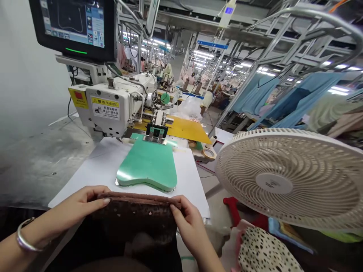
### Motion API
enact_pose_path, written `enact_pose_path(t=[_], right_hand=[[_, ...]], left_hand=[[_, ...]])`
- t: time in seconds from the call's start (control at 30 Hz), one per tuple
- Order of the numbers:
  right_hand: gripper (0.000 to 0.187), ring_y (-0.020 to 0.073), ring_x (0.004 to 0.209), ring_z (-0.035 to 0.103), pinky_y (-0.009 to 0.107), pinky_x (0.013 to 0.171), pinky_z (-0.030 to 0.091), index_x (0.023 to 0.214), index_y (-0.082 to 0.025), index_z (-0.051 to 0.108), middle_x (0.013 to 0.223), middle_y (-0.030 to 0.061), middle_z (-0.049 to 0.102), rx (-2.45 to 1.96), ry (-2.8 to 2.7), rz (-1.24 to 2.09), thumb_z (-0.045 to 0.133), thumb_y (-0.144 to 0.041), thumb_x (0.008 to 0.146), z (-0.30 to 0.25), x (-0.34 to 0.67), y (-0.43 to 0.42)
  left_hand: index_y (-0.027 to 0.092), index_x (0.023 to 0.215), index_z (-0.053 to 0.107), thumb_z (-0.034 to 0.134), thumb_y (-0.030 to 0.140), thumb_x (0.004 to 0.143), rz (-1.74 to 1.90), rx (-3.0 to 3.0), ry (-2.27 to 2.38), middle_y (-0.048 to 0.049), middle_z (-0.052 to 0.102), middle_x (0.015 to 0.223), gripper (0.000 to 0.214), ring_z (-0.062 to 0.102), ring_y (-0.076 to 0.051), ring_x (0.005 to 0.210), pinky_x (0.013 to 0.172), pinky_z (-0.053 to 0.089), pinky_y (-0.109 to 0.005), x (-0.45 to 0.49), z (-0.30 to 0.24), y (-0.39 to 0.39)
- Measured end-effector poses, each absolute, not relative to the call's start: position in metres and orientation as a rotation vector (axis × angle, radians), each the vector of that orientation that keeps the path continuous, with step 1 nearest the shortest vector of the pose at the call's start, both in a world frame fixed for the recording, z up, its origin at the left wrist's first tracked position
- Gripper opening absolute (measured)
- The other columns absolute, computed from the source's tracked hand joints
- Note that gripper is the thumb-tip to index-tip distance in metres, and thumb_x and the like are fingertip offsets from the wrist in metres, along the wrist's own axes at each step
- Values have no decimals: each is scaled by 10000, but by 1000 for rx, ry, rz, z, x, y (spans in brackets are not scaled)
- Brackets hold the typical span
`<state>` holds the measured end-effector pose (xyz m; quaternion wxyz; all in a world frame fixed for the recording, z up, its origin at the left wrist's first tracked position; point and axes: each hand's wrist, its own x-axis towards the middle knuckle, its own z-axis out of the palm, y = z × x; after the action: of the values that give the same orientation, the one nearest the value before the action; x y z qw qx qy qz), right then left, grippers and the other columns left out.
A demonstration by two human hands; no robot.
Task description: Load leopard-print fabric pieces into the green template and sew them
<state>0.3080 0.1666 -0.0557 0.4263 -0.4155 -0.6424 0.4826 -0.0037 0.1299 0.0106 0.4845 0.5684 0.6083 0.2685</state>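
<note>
Pinching the folded edge of a brown cloth at both ends, thumb against fingers in left hand and right hand alike, just on the near side of a green board. Could skew or pucker along the fold from an uneven pull, or slip loose at one end from too light a pinch. Could flutter too, given any draught from the white fan right of the grip. Apparently soft and thick at the fold, though too dark below to judge. Beyond the grip, smooth, glossy green with rounded corners over a flat white sheet.
</note>
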Motion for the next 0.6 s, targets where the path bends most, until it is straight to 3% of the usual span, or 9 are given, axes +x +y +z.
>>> enact_pose_path(t=[0.1,0.23,0.37,0.6], right_hand=[[183,196,836,587,294,755,435,932,-201,631,866,19,652,-1094,-1685,1083,492,-321,932,-61,302,170],[170,201,821,558,329,748,423,859,-206,590,848,25,603,-1137,-1753,874,463,-294,930,-68,298,174],[141,238,907,549,416,835,389,854,-219,613,920,43,587,-1245,-1856,585,496,-260,920,-74,302,177],[69,273,1026,516,474,890,384,863,-245,596,1025,53,561,-1377,-1976,637,535,-231,892,-78,312,191]], left_hand=[[207,843,654,579,491,834,627,1470,1522,-22,647,852,294,576,-218,836,763,452,-265,-5,0,134],[215,877,632,498,531,882,529,1574,1621,-22,664,874,343,601,-232,857,757,444,-270,0,-6,142],[236,852,628,461,500,893,462,1697,1812,-9,683,874,316,631,-228,858,743,443,-260,1,-9,147],[249,813,607,442,560,858,316,1651,1970,5,684,813,355,645,-235,807,690,454,-264,-6,-16,156]])
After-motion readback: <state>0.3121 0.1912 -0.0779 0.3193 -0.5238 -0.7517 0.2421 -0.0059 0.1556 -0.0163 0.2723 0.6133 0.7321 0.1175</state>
